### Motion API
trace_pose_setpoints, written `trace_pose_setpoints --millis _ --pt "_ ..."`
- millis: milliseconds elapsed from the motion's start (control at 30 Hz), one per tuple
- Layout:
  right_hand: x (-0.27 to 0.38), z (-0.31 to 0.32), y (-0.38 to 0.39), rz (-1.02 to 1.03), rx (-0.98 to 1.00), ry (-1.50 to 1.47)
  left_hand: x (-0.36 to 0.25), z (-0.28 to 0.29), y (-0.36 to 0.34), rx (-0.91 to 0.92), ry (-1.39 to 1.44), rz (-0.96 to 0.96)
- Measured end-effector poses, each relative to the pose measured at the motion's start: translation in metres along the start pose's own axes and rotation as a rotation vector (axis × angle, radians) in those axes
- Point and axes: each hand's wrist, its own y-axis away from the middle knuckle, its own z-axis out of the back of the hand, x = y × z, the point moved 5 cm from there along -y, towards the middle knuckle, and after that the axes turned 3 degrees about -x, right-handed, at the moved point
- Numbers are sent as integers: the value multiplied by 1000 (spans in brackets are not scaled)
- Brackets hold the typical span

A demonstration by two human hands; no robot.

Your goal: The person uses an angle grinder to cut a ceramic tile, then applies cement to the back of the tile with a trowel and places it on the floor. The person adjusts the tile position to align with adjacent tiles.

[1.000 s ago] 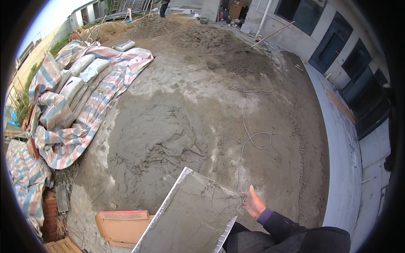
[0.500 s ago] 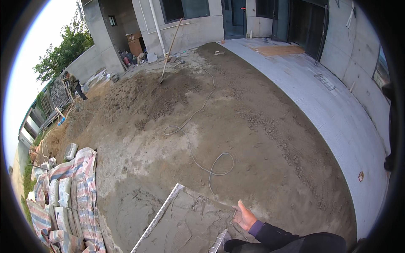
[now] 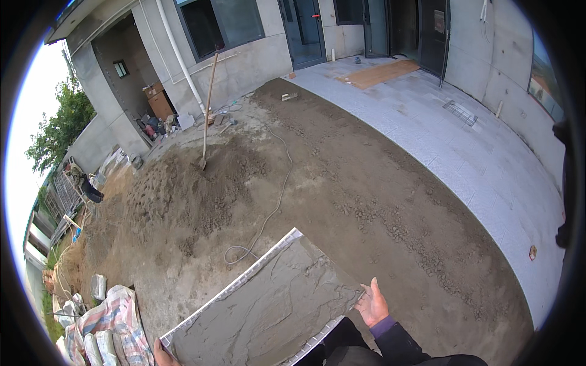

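Observation:
I carry a large flat tile (image 3: 268,305) with grey mortar spread over its upper face and a ribbed white edge. My right hand (image 3: 373,303) grips its right corner, the dark sleeve running off the lower edge. My left hand (image 3: 163,355) holds the lower left corner at the bottom of the picture, only its fingers showing. The tile hangs level over the sandy ground in front of me.
A sand heap (image 3: 183,189) with a long-handled shovel (image 3: 207,110) stuck upright lies ahead left. A hose (image 3: 268,213) snakes across the raked sand bed. Laid grey paving (image 3: 464,140) runs along the right. Striped sacks (image 3: 110,323) lie lower left. A building wall with doors stands beyond.
My view has swung from the sack pile on the left toward the building and the paving, with the tile carried along. Both hands keep their hold on the tile.

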Motion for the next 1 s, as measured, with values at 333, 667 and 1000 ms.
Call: trace_pose_setpoints --millis 333,667,1000 --pt "186 -135 -322 201 -67 -43 -219 -453 -195 403 478 -58" --pt "296 -328 -636 128 -40 21 -390 -715 -380 317 486 -31" --pt "420 -511 -944 232 -123 20 -579 -1058 -608 505 502 37"
